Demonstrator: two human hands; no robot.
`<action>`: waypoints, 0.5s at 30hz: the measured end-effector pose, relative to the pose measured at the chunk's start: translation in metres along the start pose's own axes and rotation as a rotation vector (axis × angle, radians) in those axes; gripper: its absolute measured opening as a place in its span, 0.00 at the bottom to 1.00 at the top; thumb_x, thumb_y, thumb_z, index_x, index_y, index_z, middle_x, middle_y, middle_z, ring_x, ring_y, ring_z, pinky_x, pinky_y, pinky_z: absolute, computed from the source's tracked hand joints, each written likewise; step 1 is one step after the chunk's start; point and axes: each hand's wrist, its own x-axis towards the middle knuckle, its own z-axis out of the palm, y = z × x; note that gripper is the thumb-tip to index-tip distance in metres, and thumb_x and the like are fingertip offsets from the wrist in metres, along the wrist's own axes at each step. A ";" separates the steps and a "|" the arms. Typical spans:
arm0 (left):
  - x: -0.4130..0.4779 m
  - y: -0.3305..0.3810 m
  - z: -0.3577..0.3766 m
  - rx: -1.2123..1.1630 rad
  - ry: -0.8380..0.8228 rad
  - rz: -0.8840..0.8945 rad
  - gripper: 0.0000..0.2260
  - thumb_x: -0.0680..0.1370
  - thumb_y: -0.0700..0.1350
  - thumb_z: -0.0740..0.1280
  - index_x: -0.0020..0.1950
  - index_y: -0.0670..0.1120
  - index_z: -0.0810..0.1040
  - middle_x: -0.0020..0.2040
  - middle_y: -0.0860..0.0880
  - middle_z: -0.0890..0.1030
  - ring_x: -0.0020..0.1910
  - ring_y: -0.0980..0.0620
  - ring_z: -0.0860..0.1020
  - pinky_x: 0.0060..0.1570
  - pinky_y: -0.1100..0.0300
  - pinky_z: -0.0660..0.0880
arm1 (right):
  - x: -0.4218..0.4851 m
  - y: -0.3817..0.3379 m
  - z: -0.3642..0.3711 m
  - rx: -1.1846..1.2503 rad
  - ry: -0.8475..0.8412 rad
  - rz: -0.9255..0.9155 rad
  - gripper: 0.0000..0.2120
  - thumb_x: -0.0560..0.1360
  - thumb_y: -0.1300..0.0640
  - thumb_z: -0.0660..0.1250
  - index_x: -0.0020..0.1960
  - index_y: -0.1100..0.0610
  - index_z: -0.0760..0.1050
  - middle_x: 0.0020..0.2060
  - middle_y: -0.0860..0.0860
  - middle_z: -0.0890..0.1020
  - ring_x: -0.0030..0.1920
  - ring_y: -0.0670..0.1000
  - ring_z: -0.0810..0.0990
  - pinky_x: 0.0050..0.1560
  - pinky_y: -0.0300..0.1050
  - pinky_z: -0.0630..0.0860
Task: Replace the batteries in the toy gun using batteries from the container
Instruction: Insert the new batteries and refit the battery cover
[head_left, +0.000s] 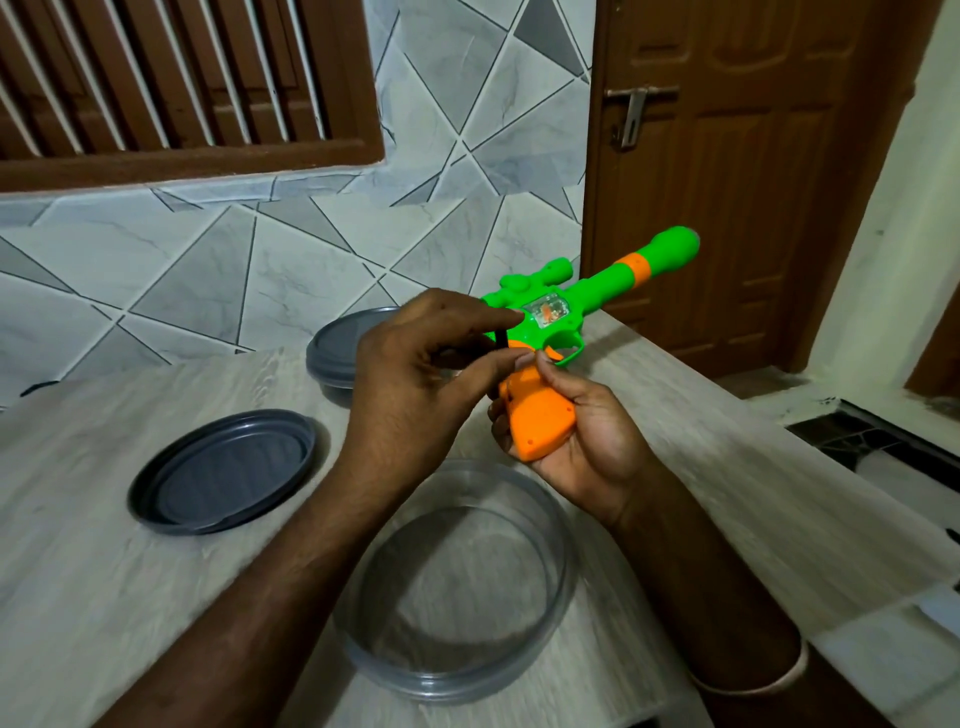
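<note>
Pale wood-grain table (130, 597) set against a wall of grey and white angular tiles (249, 260), with a brown-framed barred window (182, 78) above at left and a brown panelled door (727, 208) with a metal handle (634, 117) at right. Item: toy gun (550, 322), green body and scope, orange band near the muzzle, orange grip; held in the air above the far middle of the table, barrel pointing up and away toward the door. Right hand (582, 452) wraps the orange grip from below, fingers curled round it, thumb lying near the top of the grip. Left hand (415, 358) reaches in from the left, fingers curled, pinching a slim dark object (500, 338) right where the grip joins the body; what that object is cannot be made out. Item: clear round container (563, 525), uncovered, standing on the table just below both forearms, the wood grain showing through its base. Item: grey round lid (228, 467), lying on the table to the left of it. Item: lidded container (332, 353), grey-topped, farther back near the wall, partly hidden by the left hand. Pale band (763, 675) on the right wrist.
</note>
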 end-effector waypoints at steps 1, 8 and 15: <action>0.000 -0.001 0.000 0.015 0.007 0.004 0.09 0.74 0.40 0.78 0.53 0.42 0.87 0.48 0.47 0.85 0.47 0.53 0.84 0.48 0.55 0.82 | 0.000 0.000 0.000 -0.002 -0.002 0.001 0.16 0.83 0.50 0.58 0.63 0.60 0.74 0.45 0.59 0.80 0.42 0.53 0.78 0.41 0.43 0.76; -0.001 0.001 -0.002 -0.066 -0.050 -0.100 0.10 0.77 0.36 0.73 0.58 0.41 0.83 0.50 0.47 0.86 0.51 0.52 0.85 0.55 0.52 0.83 | 0.001 0.000 -0.002 0.011 -0.007 0.007 0.22 0.83 0.50 0.58 0.71 0.62 0.69 0.46 0.59 0.80 0.42 0.52 0.78 0.41 0.43 0.77; 0.000 0.002 -0.001 0.036 0.054 -0.033 0.07 0.74 0.41 0.78 0.50 0.41 0.87 0.44 0.48 0.86 0.44 0.54 0.85 0.46 0.57 0.82 | 0.002 0.000 -0.001 0.005 -0.010 0.010 0.21 0.82 0.50 0.59 0.70 0.61 0.70 0.46 0.59 0.79 0.42 0.52 0.78 0.40 0.42 0.77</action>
